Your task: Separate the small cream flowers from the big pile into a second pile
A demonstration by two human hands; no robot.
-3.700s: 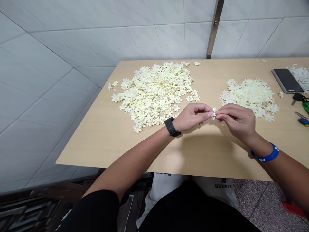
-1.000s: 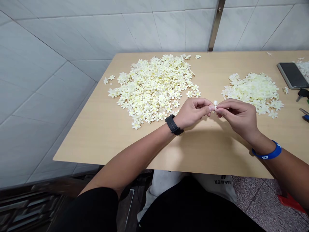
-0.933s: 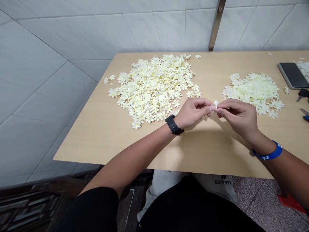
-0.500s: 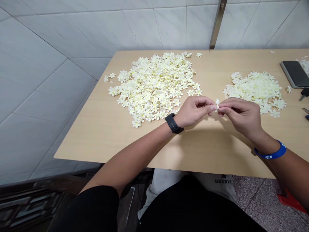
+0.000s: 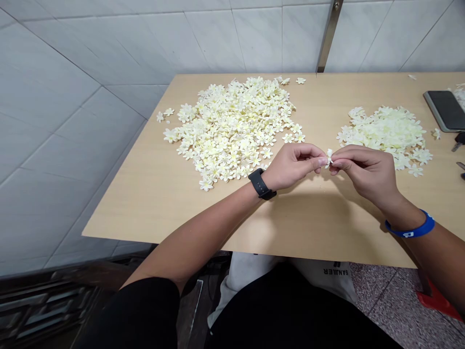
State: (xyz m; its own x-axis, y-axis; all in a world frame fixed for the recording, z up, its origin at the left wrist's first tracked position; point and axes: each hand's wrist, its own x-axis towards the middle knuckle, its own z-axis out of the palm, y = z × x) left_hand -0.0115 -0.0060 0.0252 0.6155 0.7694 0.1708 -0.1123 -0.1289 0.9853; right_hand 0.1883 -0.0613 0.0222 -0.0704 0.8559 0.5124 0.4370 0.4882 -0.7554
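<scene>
A small white artificial flower [image 5: 329, 156] is held up between the fingertips of both hands, just above the table. My left hand [image 5: 296, 165] pinches it from the left with thumb and forefinger. From the other side my right hand [image 5: 366, 169] grips it the same way, its lower fingers curled in. To the left lies a wide heap of pale yellow-white flowers [image 5: 236, 126], partly behind my left hand. A smaller, flatter pile of whitish petal pieces [image 5: 385, 131] spreads just beyond my right hand.
The wooden-topped table [image 5: 138, 194] meets a tiled wall [image 5: 210, 39] at the back. A phone [image 5: 446, 110] lies at the right, with a key [image 5: 458, 140] in front of it. A metal strip [image 5: 329, 36] runs down the wall.
Both hands stay almost in place, still pinching the flower. My right fingertips have drawn slightly to the right, so a little more of the flower shows. The view has shifted slightly.
</scene>
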